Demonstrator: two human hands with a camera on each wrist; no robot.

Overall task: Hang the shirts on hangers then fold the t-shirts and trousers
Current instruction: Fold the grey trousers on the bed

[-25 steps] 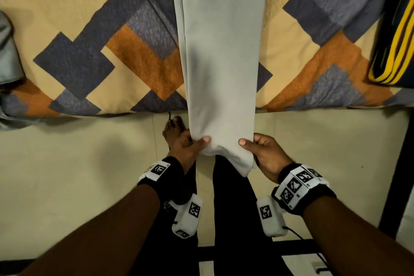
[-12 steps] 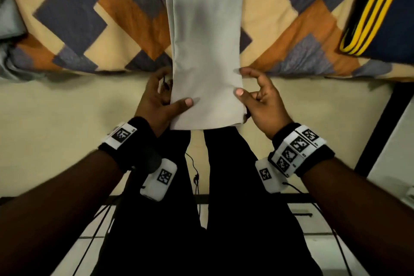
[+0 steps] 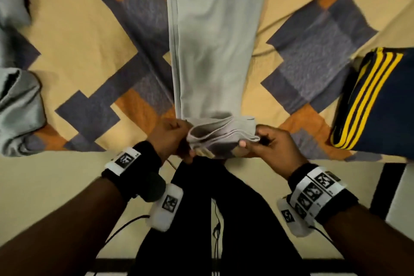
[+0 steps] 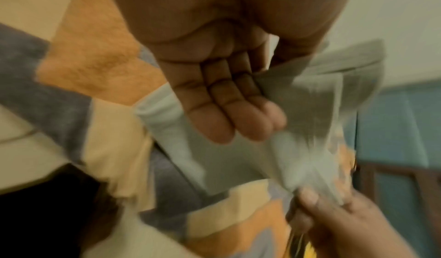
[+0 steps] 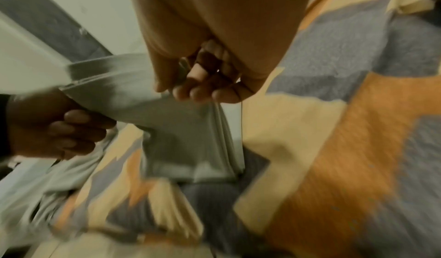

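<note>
Grey trousers [image 3: 215, 51] lie lengthwise on bed w/ patterned quilt [image 3: 85, 56]; hem end lifted at bed edge. Left hand [image 3: 170, 136] & right hand [image 3: 271, 143] each pinch a hem corner, fingers curled. Navy striped garment [image 3: 376, 101] at right; grey clothing [image 3: 18, 110] at left.

We are in a home bedroom. The main landmark is a bed covered with a patchwork-pattern bedspread [image 3: 94, 56] in cream, orange and grey-blue blocks. Clothing lies on this bed: pale grey trousers [image 3: 215, 40] run lengthwise down its middle, a crumpled grey garment [image 3: 20, 107] sits at its left edge, and a navy garment with yellow stripes [image 3: 376, 101] sits at its right edge. In front of the bed we see a plain cream floor [image 3: 44, 186]. Beyond the bed, the left wrist view shows a cream wall [image 4: 393, 7] with a blue lower band.
</note>
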